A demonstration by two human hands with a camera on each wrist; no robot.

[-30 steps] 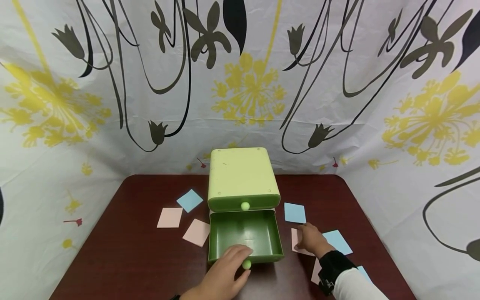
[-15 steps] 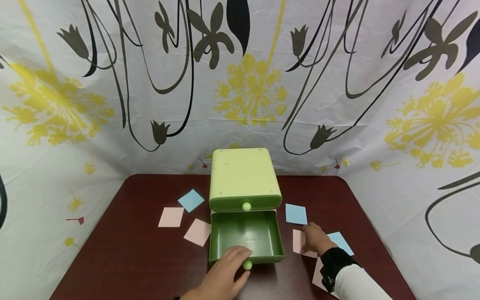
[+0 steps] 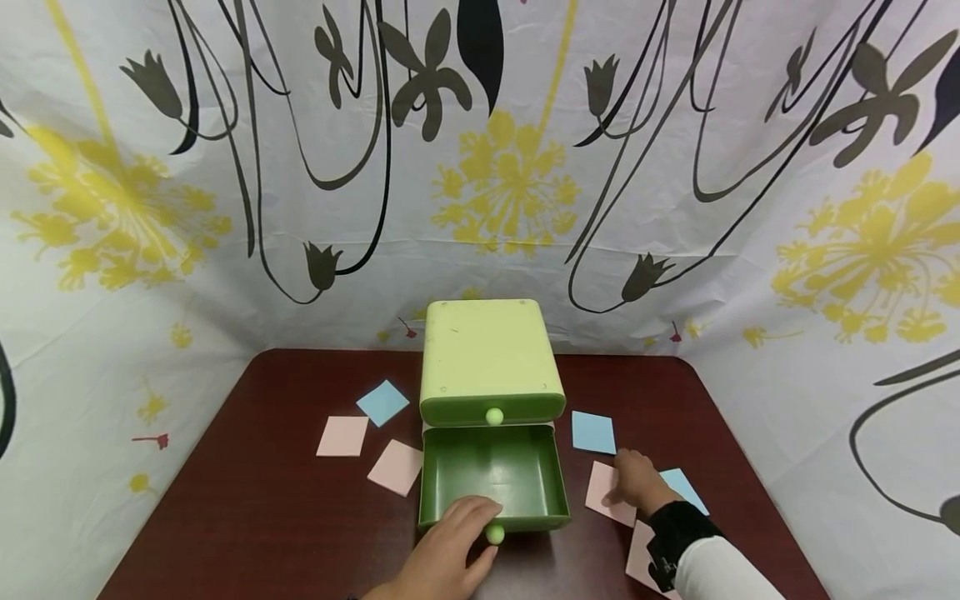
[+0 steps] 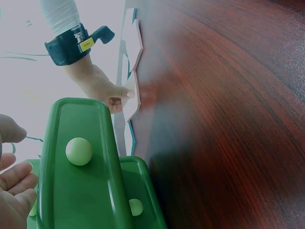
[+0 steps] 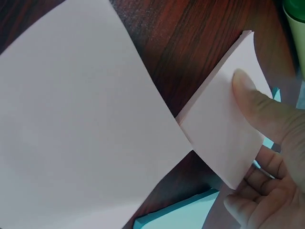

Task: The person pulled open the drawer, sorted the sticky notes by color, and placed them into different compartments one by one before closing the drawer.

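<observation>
My right hand (image 3: 637, 483) pinches a pink sticky-note pad (image 5: 221, 109), its thumb (image 5: 248, 88) flat on the top sheet and its other fingers at the pad's side edge. This pad lies on the table to the right of a pulled-out green drawer (image 3: 498, 475). My left hand (image 3: 453, 546) hovers at the drawer's front, fingers loosely bent near its rim. The round light-green knob (image 4: 79, 151) shows apart from these fingers in the left wrist view. Inside the drawer only bare green plastic shows. Above it, the upper drawer (image 3: 465, 410) of the light-green cabinet (image 3: 487, 346) is closed.
Another pink pad (image 3: 643, 558) lies nearer, partly under the right wrist; a blue pad (image 3: 684, 490) is beside it. Farther back is a blue pad (image 3: 592, 432). Left of the cabinet lie two pink pads (image 3: 342, 436) and one blue pad (image 3: 383, 402). Patterned cloth (image 3: 510, 275) surrounds the table.
The right hand has shifted slightly right, and the pink pad under it has turned and slid a little to the right. The left hand stays by the drawer.
</observation>
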